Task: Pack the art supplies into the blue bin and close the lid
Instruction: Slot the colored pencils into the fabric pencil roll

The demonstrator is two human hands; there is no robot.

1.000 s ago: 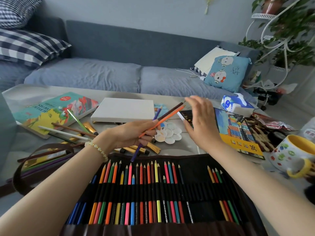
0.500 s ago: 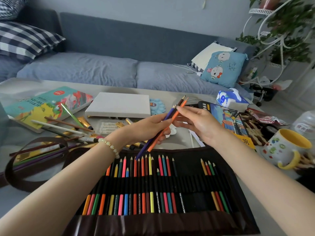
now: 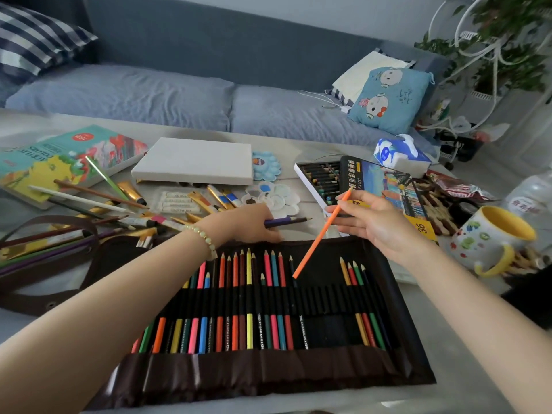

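Your right hand pinches the slim orange wooden pencil, slanted one-to-seven o'clock toward the empty loops of the brown fabric roll; your left hand grips dark pencils.

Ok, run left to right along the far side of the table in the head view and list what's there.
Teal paint-set box → white canvas → blue flower palette → open pastel box → tissue pack.
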